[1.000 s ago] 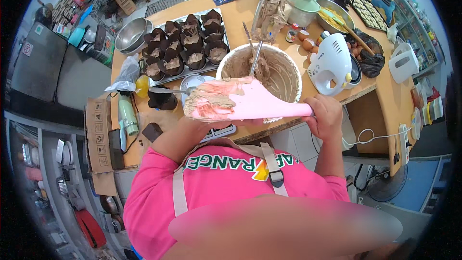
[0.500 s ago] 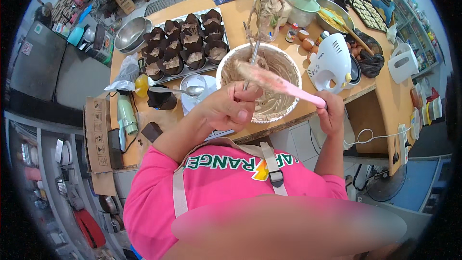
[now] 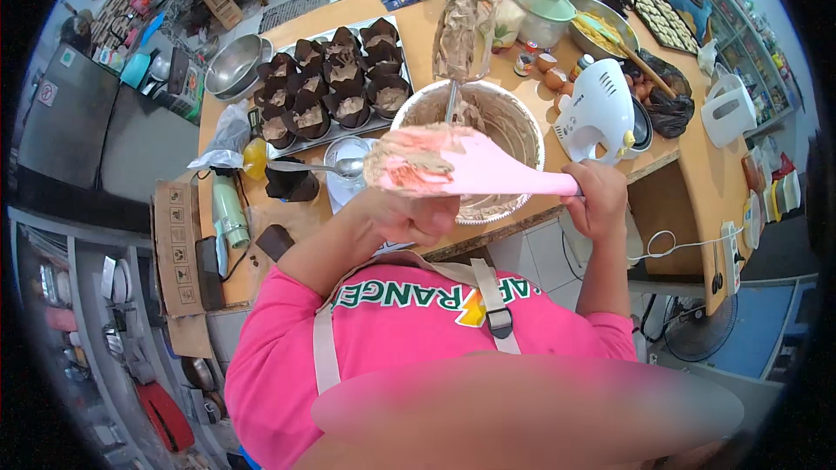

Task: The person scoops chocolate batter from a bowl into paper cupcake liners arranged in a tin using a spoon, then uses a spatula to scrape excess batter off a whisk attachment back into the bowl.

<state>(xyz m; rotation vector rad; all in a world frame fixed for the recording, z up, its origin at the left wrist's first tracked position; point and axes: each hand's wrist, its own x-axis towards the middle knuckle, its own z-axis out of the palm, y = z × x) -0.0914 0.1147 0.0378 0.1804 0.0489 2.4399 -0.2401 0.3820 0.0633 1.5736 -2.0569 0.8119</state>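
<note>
My right hand (image 3: 599, 198) is closed round the handle of a pink spatula (image 3: 496, 172). Its broad blade is smeared with brown batter and lies level above the near side of a white bowl (image 3: 533, 122). Batter coats the inside of this bowl. My left hand (image 3: 405, 216) is closed on the metal shaft of a mixer beater, partly hidden behind the spatula. The batter-covered head of the beater (image 3: 463, 30) points up and away from me, beyond the bowl.
Left of the bowl stands a tray (image 3: 361, 132) of batter-filled dark paper cups (image 3: 306, 115). A spoon (image 3: 348, 167) rests over a clear container nearby. To the right are a white hand mixer (image 3: 596, 109), eggs (image 3: 554, 80) and a metal bowl of yellow mixture (image 3: 601, 30).
The spatula has turned its blade face-up, and the blade has moved left, over my left hand. The beater's head has tipped slightly left and now shows its batter coating clearly.
</note>
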